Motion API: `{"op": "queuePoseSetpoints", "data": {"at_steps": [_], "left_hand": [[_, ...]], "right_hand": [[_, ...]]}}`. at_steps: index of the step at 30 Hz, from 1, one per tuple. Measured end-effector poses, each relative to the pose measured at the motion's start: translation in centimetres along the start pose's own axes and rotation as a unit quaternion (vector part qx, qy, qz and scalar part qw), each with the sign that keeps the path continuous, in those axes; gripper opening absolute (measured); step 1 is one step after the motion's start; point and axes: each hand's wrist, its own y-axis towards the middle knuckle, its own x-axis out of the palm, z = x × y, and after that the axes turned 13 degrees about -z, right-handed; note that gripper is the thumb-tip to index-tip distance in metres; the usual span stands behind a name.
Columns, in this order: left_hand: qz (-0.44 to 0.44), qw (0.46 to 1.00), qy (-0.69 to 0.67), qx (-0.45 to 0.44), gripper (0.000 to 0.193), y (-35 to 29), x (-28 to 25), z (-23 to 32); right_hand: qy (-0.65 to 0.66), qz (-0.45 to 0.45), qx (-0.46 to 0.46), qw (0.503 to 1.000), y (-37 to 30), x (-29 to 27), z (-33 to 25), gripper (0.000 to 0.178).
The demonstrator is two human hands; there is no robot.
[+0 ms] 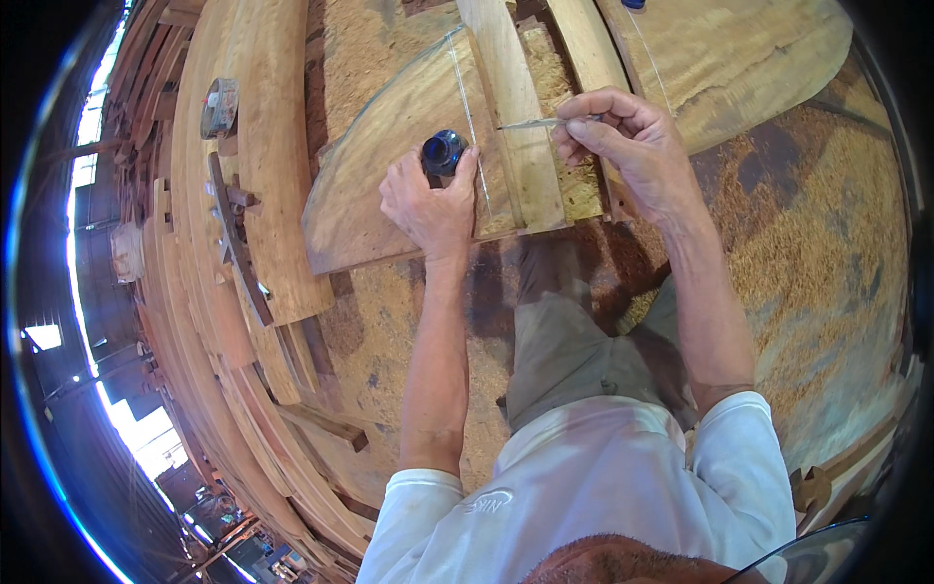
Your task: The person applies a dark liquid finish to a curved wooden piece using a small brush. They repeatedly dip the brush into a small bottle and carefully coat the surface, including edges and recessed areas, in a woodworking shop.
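My left hand [426, 204] is closed around a small dark blue bottle [444, 148], round at the top, over a flat board [389, 161] with a curved left edge. Two pale, thin lines [465, 107] run along that board just right of the bottle; I cannot tell whether they are string or marks. Between thumb and fingers, my right hand [630, 146] pinches a thin, pointed stick-like tool [533, 124]. Its tip points left, over a pale narrow plank [530, 180] beside the board. The exact kind of tool is too small to make out.
To the left, a long wooden tool with a crosswise handle [232, 238] and a roll of tape [220, 107] lie on a big plank [272, 146]. Stacked timber [233, 389] lines the left. Another rounded board [749, 58] is at far right. Sawdust [827, 243] covers the floor.
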Motion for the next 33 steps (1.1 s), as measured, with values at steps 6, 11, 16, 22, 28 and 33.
{"op": "queuePoseSetpoints", "data": {"at_steps": [6, 11, 16, 22, 28, 33], "left_hand": [[0.061, 0.988, -0.141, 0.029, 0.073, -0.1, -0.3, -0.5], [0.115, 0.953, -0.142, 0.242, 0.084, -2.6, -2.3, 2.4], [0.09, 0.957, -0.091, 0.258, 0.072, -3.3, -2.5, 3.7], [0.073, 0.967, 0.009, 0.246, 0.064, -4.1, -2.6, 2.1], [0.082, 0.961, 0.037, 0.262, 0.061, -4.7, -2.9, 2.2], [0.116, 0.972, 0.004, 0.206, 0.068, -4.2, -2.4, -0.4]], "right_hand": [[-0.029, 0.02, 0.008, 0.999, -0.7, 0.5, -0.6, 0.014], [-0.064, 0.003, 0.005, 0.998, -1.4, 0.8, -0.5, 0.016], [-0.071, 0.015, 0.019, 0.997, -1.9, 1.3, -0.2, 0.018], [-0.085, 0.034, 0.039, 0.995, -2.8, 1.8, 0.3, 0.018], [-0.086, 0.043, 0.047, 0.994, -3.4, 1.6, 1.0, 0.019], [-0.179, 0.088, 0.027, 0.98, -2.3, 0.1, 1.5, 0.024]]}}
